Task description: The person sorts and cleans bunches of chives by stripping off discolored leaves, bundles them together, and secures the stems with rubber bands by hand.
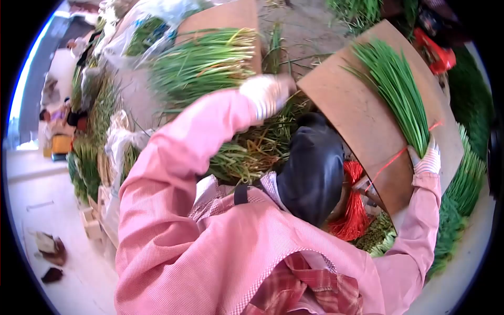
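My right hand (428,157), in a striped fingerless glove, is closed around the stem end of a bunch of green chives (394,86). The bunch lies slantwise across a brown board (346,100). A thin red string (388,167) runs by its stems and trails toward the board's near edge. My left hand (270,93), also gloved, is smeared by motion, so its fingers do not show clearly. It is beside the root ends of a large pile of loose chives (210,60) on another board.
A hank of red strings (353,202) hangs beside my dark-covered knee (312,165). Loose leaf scraps (252,152) lie between the boards. Several more bunches (464,178) are at the right. Plastic sheeting (123,131) and other people (55,115) are at the left.
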A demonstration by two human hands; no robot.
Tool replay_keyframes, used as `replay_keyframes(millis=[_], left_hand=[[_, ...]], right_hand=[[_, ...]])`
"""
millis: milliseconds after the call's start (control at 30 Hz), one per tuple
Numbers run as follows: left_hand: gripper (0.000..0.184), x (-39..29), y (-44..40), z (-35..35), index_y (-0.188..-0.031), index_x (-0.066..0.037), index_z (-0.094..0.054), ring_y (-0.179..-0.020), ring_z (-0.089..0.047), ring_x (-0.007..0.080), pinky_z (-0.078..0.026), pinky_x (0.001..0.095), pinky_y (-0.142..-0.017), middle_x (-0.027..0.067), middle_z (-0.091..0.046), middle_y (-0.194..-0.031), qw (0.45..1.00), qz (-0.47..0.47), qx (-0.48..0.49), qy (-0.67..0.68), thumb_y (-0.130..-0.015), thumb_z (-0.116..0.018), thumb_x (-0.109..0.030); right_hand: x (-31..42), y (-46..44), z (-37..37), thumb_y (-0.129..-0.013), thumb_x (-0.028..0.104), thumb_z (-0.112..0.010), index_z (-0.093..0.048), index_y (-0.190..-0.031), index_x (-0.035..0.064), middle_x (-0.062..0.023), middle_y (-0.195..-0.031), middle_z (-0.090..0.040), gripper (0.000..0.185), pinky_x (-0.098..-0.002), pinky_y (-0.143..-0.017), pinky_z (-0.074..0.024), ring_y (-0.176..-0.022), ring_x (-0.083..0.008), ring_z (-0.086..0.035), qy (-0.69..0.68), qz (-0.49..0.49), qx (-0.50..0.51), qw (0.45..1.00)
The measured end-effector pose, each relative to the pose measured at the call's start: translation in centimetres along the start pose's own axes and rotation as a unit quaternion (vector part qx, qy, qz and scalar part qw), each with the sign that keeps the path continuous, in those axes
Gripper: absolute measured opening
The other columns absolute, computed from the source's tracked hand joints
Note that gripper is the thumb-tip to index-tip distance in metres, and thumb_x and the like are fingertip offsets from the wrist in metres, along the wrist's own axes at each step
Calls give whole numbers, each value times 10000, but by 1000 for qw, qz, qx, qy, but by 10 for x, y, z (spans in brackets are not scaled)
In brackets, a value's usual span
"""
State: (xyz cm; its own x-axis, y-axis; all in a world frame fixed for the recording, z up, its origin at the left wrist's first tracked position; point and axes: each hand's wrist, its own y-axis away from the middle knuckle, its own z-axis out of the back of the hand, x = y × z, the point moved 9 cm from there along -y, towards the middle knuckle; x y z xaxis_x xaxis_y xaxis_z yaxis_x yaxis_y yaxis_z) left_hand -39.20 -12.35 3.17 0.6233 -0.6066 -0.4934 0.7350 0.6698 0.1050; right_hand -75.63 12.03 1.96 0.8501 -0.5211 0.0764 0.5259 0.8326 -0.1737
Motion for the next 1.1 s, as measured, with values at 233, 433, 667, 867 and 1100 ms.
replay_keyframes(millis=[233,433,667,867,1100], left_hand=[[273,35,155,-56,-1012,-80,-509,-698,-552,323,-451,376,-610,138,-566,-756,993,-84,61,46,-746,-527,-138],[249,58,183,-53,-996,-43,-523,-695,-559,302,-454,332,-619,148,-564,-762,979,-58,21,193,-749,-506,-66],[237,72,186,-34,-983,-43,-535,-661,-569,252,-452,298,-597,124,-572,-738,953,-66,-44,293,-753,-492,-12],[256,109,192,-31,-1047,-31,-503,-789,-583,245,-464,292,-710,119,-588,-858,942,-25,-13,335,-793,-486,-46],[214,118,187,-28,-1000,-19,-539,-771,-584,219,-458,269,-705,118,-593,-832,921,-4,-12,389,-791,-499,-46]], right_hand=[[-19,-13,-16,-581,498,-680,-197,-1314,110,-195,-1224,-393,959,-407,-916,-352,-1103,-366,-402,50,-146,174,973],[213,-69,67,-729,297,-609,-380,-1213,38,-206,-1141,-474,595,-370,-915,-339,-1079,-323,-436,-14,157,62,986],[484,-109,-22,-802,223,-514,-532,-1029,89,-157,-932,-573,265,-373,-744,-438,-870,-321,-543,-188,389,121,894],[543,-126,-126,-738,241,-601,-513,-1060,95,-160,-967,-564,364,-355,-784,-430,-906,-327,-534,-53,427,192,882],[539,-186,-49,-776,30,-556,-565,-811,18,-48,-700,-531,37,-207,-622,-415,-666,-121,-455,-379,163,183,892]])
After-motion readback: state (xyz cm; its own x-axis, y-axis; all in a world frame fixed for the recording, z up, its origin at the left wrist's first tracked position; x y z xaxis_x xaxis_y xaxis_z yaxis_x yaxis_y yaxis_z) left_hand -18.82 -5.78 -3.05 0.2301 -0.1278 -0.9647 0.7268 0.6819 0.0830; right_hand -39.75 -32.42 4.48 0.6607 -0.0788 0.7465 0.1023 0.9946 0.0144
